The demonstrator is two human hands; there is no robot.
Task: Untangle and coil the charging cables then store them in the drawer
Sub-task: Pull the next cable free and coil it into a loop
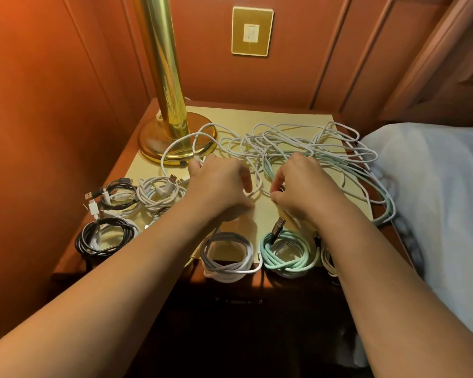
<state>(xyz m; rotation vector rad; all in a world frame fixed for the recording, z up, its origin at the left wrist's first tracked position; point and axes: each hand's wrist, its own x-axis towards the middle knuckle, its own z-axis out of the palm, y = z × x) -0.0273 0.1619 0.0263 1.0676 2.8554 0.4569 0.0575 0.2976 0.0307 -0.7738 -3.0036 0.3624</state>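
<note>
White tangled cables [284,143]; mint-green coil [287,255]; black coil [104,236]; brass lamp [170,105].

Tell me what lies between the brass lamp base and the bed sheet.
In the head view, a tangled heap of white cables with a mint-green cable sprawls across that stretch of the nightstand top, from the lamp base to the bed sheet.

Both forearms are bare to the frame's edge, with no sleeves, and the left hand [219,184] and right hand [298,186] are ungloved.
</note>
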